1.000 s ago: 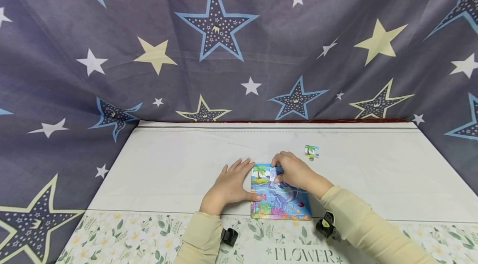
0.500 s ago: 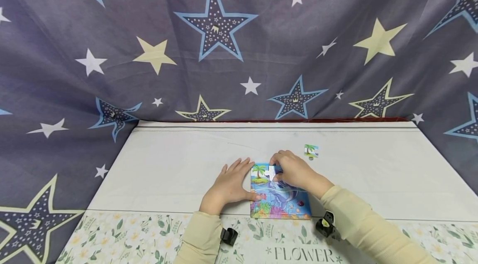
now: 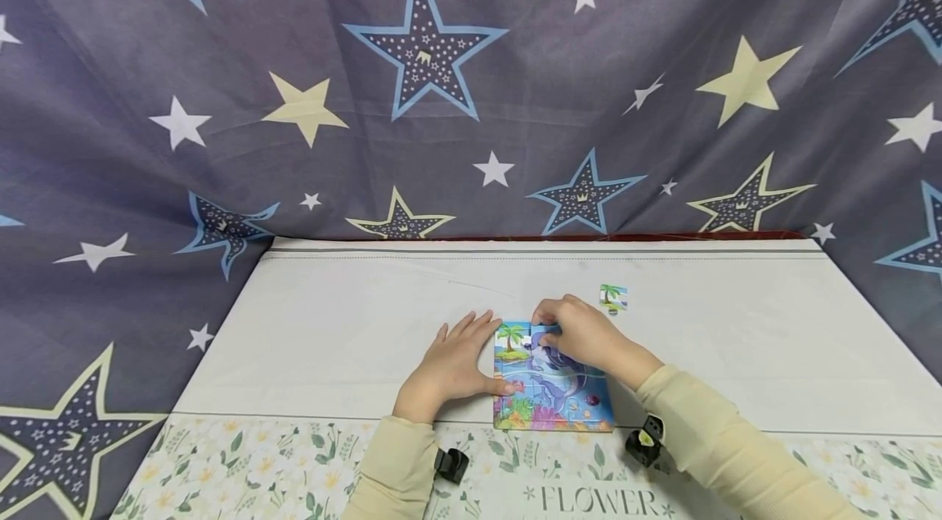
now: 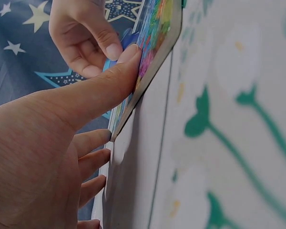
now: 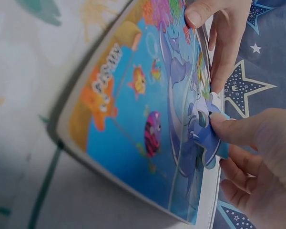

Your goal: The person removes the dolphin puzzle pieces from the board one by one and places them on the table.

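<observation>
Shifted since earlier, the piece (image 5: 208,143) our right hand (image 3: 583,333) pinches could, if skewed, snag the puzzle (image 3: 557,404) (beside our outspread left hand (image 3: 451,370)).

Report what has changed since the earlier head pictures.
The right hand has edged slightly right at the wrist, still pinching a puzzle piece. What looked pale there now shows purple and blue. The left hand stays at the left edge of the puzzle; the loose palm-tree piece is unmoved.
</observation>
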### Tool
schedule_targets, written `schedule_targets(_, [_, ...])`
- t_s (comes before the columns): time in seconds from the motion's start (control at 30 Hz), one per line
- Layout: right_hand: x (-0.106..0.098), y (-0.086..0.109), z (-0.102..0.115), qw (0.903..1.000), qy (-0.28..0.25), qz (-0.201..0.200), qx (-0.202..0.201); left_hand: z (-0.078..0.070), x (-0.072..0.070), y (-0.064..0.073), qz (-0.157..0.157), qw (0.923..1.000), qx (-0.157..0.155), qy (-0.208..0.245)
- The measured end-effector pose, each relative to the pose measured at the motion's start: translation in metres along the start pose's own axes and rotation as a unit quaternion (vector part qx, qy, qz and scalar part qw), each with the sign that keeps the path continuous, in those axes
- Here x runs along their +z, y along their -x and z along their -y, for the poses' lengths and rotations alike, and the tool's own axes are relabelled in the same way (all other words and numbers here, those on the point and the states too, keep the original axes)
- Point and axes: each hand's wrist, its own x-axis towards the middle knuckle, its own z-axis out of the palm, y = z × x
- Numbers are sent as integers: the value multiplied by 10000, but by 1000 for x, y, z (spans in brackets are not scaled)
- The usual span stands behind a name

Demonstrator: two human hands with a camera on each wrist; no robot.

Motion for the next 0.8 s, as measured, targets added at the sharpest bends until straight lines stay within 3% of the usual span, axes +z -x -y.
schedule_targets(0.3, [-2, 1, -2, 10000, -71, 23, -51, 1, 1, 0, -15, 10000, 31, -22])
schedule_targets(0.8, [-2, 6, -12, 9959, -734, 37, -531, 1, 1, -1, -8, 10000, 23, -71])
